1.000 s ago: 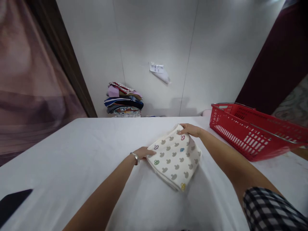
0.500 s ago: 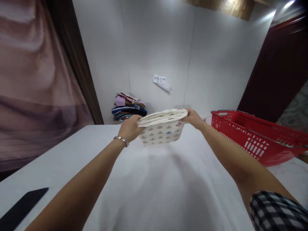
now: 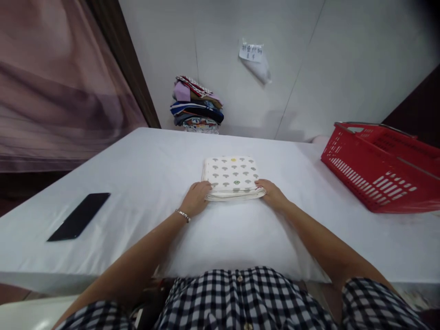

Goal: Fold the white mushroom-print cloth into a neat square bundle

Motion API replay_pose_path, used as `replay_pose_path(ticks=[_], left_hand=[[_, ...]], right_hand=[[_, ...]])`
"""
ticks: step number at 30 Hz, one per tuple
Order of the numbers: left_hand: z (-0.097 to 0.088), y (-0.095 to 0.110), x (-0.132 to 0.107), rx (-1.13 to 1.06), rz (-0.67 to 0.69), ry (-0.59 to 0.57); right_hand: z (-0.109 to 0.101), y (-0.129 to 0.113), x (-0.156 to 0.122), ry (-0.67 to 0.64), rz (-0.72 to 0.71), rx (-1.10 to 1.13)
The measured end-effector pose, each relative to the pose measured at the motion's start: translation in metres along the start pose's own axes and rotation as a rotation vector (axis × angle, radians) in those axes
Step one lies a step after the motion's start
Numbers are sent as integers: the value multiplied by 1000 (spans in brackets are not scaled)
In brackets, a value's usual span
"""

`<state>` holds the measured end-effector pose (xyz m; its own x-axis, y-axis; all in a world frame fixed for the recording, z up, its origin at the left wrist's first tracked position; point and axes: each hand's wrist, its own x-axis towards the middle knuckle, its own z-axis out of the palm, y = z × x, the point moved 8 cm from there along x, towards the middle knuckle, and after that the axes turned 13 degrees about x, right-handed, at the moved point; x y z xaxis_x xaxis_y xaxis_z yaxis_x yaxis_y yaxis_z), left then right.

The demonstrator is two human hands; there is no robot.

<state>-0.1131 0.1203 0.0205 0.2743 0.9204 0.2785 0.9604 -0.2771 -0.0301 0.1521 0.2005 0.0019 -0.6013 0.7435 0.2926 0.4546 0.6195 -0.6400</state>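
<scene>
Folded cloth (image 3: 232, 176) on the desk (image 3: 137, 174), long side crosswise. Left hand (image 3: 195, 198) and right hand (image 3: 274, 195), curled, touch its near corners; grip unclear.

Head-worn view, forward-down, over table (image 3: 144, 156)

The white-covered counter (image 3: 144, 174) carries a folded patterned cloth (image 3: 232, 176) at centre, a black phone (image 3: 79, 216) lower left, a red basket (image 3: 381, 169) at right, and a clothes pile (image 3: 196, 106) by its far edge, upper centre.

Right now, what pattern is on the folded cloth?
Cream cloth, grey mushroom prints, few coloured; head view.
</scene>
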Motion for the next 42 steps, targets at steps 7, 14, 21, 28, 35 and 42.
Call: replay_pose_path(ticks=[7,14,21,28,35,42], left_hand=[[-13,-2,-3,-133,48,5],[-25,-6,18,-226,-73,40],[-10,-1,22,-148,-9,-60],[-19,7,26,141,86,-118],[-24,22,13,257,143,-49],[-20,19,5,247,90,0]], right_hand=[[-23,4,-8,102,148,204],[-24,-27,0,204,144,192],[1,-44,13,5,-57,-43],[-1,-40,13,13,-82,-48],[-3,-32,0,68,-59,-109],[7,-23,-5,21,-94,-183]])
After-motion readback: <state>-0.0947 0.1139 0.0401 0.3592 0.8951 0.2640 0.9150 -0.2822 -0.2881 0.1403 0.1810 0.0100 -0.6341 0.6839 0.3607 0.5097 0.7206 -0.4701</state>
